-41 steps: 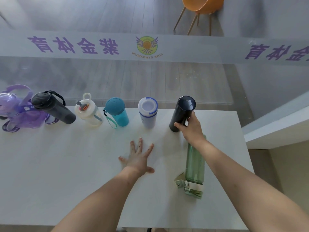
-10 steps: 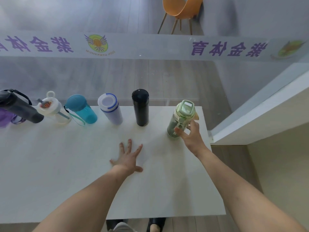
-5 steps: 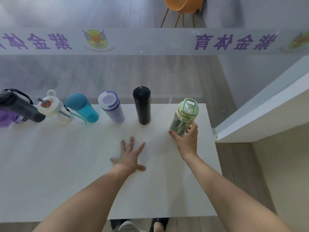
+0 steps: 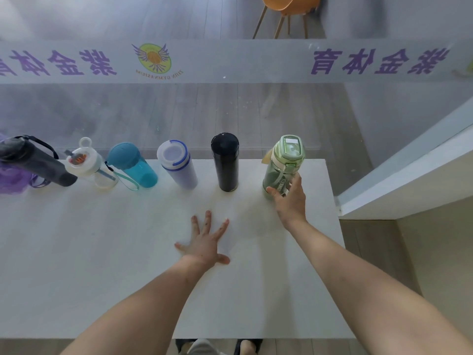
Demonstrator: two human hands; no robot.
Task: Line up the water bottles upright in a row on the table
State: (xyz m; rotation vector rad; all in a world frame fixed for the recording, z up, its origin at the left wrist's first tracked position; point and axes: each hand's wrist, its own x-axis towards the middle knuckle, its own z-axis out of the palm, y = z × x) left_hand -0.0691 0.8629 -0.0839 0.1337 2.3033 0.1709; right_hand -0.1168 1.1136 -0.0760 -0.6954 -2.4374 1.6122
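Several bottles stand upright in a row along the far edge of the white table (image 4: 102,265): a dark grey one (image 4: 35,162), a clear one with a white lid (image 4: 89,166), a teal one (image 4: 133,165), a white one with a blue ring (image 4: 178,165), a black flask (image 4: 226,162) and a green one (image 4: 281,165) at the right end. A purple bottle (image 4: 10,179) shows at the left edge. My right hand (image 4: 290,198) wraps the green bottle's lower part. My left hand (image 4: 204,242) lies flat on the table, fingers spread.
A glass wall with a frosted band of purple characters (image 4: 378,61) rises right behind the table's far edge. The table's right edge (image 4: 335,226) is close to the green bottle. An orange chair (image 4: 286,11) stands beyond the glass. My feet (image 4: 217,347) show below the near edge.
Four seconds ago the green bottle lay on its side and my right hand held the black flask. The green bottle now stands upright at the row's right end, my right hand lower on it.
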